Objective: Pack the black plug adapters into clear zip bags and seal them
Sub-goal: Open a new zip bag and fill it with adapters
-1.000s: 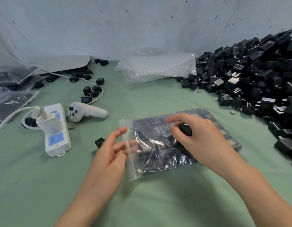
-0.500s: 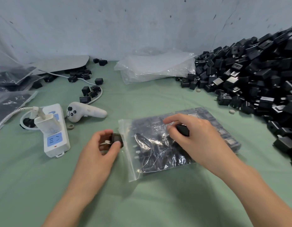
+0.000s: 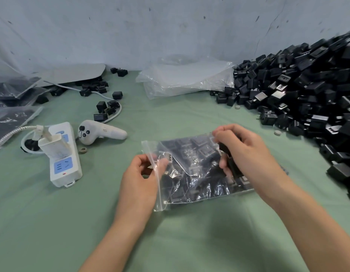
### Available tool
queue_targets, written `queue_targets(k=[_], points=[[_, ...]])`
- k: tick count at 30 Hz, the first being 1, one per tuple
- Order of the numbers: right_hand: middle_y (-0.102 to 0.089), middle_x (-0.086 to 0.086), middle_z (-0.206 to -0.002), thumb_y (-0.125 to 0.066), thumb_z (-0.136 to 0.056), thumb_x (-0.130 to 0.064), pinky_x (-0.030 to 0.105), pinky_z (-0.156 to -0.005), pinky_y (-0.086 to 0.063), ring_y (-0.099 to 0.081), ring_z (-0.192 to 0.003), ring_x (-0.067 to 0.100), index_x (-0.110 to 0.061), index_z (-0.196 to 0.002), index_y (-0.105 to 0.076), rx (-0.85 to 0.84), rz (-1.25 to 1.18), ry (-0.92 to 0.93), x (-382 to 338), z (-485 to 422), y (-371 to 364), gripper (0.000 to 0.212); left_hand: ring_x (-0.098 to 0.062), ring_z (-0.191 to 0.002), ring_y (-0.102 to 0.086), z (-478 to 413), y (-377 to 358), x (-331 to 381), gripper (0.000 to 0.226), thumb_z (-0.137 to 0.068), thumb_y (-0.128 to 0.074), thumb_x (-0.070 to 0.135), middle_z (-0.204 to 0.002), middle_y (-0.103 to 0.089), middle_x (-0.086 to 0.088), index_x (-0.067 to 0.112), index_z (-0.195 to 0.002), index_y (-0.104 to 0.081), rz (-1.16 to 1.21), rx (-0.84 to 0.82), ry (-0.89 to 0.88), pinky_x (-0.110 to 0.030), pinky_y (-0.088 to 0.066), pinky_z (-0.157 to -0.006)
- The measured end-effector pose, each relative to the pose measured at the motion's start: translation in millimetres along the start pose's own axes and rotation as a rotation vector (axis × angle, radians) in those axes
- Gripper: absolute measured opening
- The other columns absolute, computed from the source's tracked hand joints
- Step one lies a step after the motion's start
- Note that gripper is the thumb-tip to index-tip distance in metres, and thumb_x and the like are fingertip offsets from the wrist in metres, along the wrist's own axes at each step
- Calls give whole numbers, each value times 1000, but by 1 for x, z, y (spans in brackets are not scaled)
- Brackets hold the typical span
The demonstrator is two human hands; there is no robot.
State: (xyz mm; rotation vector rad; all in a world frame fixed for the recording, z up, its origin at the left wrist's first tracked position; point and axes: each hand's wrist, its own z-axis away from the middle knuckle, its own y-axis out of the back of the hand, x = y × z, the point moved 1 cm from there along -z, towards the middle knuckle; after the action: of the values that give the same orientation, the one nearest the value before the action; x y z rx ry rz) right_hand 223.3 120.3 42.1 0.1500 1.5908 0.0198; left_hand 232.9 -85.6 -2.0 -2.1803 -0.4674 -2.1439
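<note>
A clear zip bag (image 3: 191, 185) partly filled with black plug adapters lies on the green cloth in front of me, its open mouth facing left. My left hand (image 3: 139, 179) is at that mouth, fingers curled, pinching one black plug adapter (image 3: 166, 157) just inside the plastic. My right hand (image 3: 246, 152) rests on the bag's far right part. It grips a couple of black adapters (image 3: 232, 163) in its curled fingers, and its fingertips touch the bag's upper edge. A big heap of loose black adapters (image 3: 307, 91) fills the right side.
A white power strip (image 3: 62, 154) with a plugged-in charger and cable lies at left, a white handheld controller (image 3: 99, 132) beside it. Empty clear bags (image 3: 186, 79) are stacked at the back. Filled bags (image 3: 11, 114) lie far left, with several stray adapters (image 3: 105, 108) nearby.
My left hand picked up a loose adapter left of the bag and moved it right into the bag's mouth. My right hand has lifted slightly, still holding its adapters.
</note>
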Motion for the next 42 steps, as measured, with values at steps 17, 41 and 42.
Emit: queue_targets(k=[17,41,42], points=[[-74,-1,-110,-55,-103,-26,27,-39,-43,-57,-49,18,-15,-116,-56,-18,-232,17,-1,-1,3,17,7,-64,-60,-10,32,7,31,-99,-46,3,-83,-72,7,22,-106,-69,-63,36,-78,-10,-48,-65],[-44,-20,-111,-46,-94,-60,32,-72,-40,-53,-72,3,-47,-132,-51,-269,1007,404,-8,19,-37,41,3,-86,-67,9,49,3,37,-89,-71,10,-104,-73,22,33,-117,-64,-230,-291,-104,-5,-47,-74],[-43,-19,-111,-45,-94,-62,33,-72,-43,-58,-78,10,-47,-135,-49,-296,1042,401,-8,22,-42,43,-1,-89,-69,9,46,5,36,-88,-71,9,-103,-74,19,32,-114,-67,-173,-330,-106,-7,-48,-75]])
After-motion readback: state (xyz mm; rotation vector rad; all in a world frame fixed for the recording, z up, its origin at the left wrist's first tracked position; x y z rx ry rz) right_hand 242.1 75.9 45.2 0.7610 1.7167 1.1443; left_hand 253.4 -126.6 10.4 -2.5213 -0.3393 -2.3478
